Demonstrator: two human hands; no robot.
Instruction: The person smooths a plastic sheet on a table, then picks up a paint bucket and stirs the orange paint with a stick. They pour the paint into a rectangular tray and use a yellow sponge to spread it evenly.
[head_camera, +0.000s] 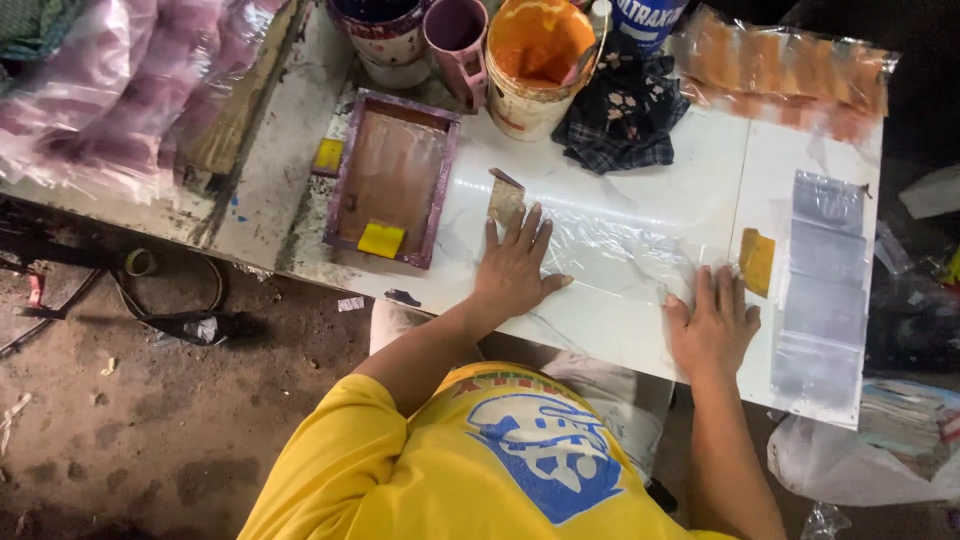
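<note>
My left hand (515, 265) lies flat, fingers spread, on the left end of a clear plastic sheet (620, 255) spread on the white marble-look table (700, 170). My right hand (712, 325) presses flat on the sheet's right end near the table's front edge. A small tan card (505, 198) lies just beyond my left fingertips. A yellow-orange sponge (757, 260) sits just beyond my right hand. Neither hand holds anything.
A purple-framed printing screen (393, 175) with a yellow piece (381, 240) lies left. Paint buckets (535, 60), a purple mug (457, 40) and a dark cloth (625, 110) stand at the back. A row of clear bags (825, 290) lies right, orange-printed bags (790, 65) behind.
</note>
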